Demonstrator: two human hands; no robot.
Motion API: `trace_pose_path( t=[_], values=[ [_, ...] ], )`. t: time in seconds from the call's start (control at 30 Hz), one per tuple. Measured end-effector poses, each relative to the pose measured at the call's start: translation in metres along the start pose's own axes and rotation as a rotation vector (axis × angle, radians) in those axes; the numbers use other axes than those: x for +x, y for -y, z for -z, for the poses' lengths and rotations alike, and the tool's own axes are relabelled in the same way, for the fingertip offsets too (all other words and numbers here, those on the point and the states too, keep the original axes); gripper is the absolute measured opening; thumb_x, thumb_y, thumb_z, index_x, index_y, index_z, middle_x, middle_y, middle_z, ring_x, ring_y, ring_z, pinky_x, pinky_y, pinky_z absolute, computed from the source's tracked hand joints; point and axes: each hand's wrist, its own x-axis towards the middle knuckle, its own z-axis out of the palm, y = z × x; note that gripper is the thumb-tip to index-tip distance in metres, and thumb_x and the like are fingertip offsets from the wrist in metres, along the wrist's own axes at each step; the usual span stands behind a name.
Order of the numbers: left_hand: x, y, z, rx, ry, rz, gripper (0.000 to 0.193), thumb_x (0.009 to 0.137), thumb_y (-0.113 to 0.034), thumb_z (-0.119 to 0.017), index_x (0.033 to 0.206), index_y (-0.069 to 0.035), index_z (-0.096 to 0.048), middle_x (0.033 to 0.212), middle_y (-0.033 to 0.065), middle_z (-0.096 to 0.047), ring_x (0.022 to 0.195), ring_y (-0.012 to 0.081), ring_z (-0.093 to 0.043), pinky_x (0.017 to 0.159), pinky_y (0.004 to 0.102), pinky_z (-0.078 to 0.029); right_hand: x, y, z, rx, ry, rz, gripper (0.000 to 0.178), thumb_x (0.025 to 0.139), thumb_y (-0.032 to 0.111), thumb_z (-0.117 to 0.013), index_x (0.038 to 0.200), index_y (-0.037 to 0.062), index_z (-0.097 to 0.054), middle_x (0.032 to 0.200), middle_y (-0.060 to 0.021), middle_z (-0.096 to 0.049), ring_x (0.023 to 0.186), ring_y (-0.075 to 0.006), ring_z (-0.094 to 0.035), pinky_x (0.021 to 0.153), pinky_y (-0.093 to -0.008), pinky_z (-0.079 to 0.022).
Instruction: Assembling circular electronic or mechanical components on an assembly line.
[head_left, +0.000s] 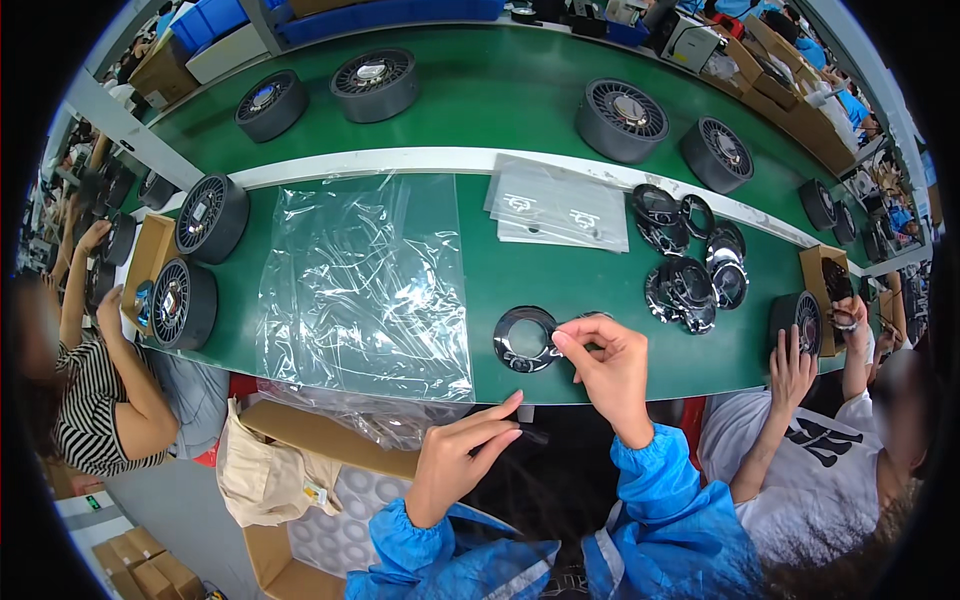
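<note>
Pinching black ring by R rim w/ R hand, the nearer one, round so no long axis, on tabletop near front edge, fwd & slightly R of L hand, loosely curled, can't tell if holding anything.

Roughly 12 black rings, 14 grey drums; 2 blue-sleeved hands
</note>
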Motion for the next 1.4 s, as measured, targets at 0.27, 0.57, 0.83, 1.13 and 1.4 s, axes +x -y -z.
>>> trace_pose_path(
  t=[0.27, 0.57, 0.83, 1.13, 1.4],
  values=[
    [0.0, 0.0, 0.002, -0.024, 0.01, 0.007, 0.014, 0.096, -0.004, -0.084, 0.106, 0.005, -0.082, 0.137, 0.0129, -0.079, 0.116, 0.0301, -0.081, 0.095, 0.0347, -0.065, 0.002, 0.002, -0.002, -0.04, -0.011, 0.007, 0.01, 0.1, 0.004, -0.084, 0.106, -0.0043, -0.081, 0.091, -0.0048, -0.079, 0.076, -0.0047, -0.07, 0.051, -0.0197, -0.05],
    [-0.002, 0.003, 0.002, -0.088, 0.018, -0.04, 0.014, 0.097, -0.004, -0.083, 0.107, 0.005, -0.082, 0.135, 0.0157, -0.08, 0.116, 0.0305, -0.082, 0.097, 0.0359, -0.064, 0.001, 0.009, -0.001, -0.17, 0.01, 0.118, 0.019, 0.097, 0.003, -0.086, 0.115, -0.0026, -0.082, 0.095, -0.0072, -0.08, 0.078, -0.0081, -0.073, 0.055, -0.0216, -0.054],
    [-0.061, 0.077, 0.014, -0.338, 0.406, 0.383, 0.017, 0.105, -0.009, -0.078, 0.115, 0.004, -0.082, 0.119, 0.0107, -0.084, 0.093, 0.0129, -0.079, 0.08, 0.0279, -0.063, -0.021, 0.049, 0.031, -0.968, -0.05, 0.585, 0.038, 0.086, 0.007, -0.09, 0.123, 0.0043, -0.083, 0.128, -0.0154, -0.073, 0.108, -0.0324, -0.074, 0.083, -0.0431, -0.063],
    [-0.085, 0.174, 0.084, -0.463, 0.439, 0.688, 0.021, 0.109, -0.013, -0.076, 0.125, 0.0, -0.081, 0.114, 0.0079, -0.083, 0.096, 0.0084, -0.074, 0.082, 0.0245, -0.061, -0.003, 0.042, 0.052, -0.914, 0.176, 0.435, 0.062, 0.078, 0.017, -0.096, 0.136, 0.0072, -0.074, 0.134, -0.0156, -0.065, 0.118, -0.0381, -0.067, 0.096, -0.0479, -0.059],
    [-0.073, 0.285, 0.134, 0.098, -0.092, 0.519, 0.024, 0.105, -0.013, -0.076, 0.121, 0.003, -0.079, 0.11, 0.0149, -0.082, 0.104, 0.0246, -0.077, 0.089, 0.038, -0.061, 0.005, 0.046, -0.011, -0.716, 0.193, 0.659, 0.068, 0.074, 0.026, -0.097, 0.131, 0.0005, -0.071, 0.123, -0.0152, -0.062, 0.111, -0.0364, -0.063, 0.094, -0.047, -0.057]
  ],
)
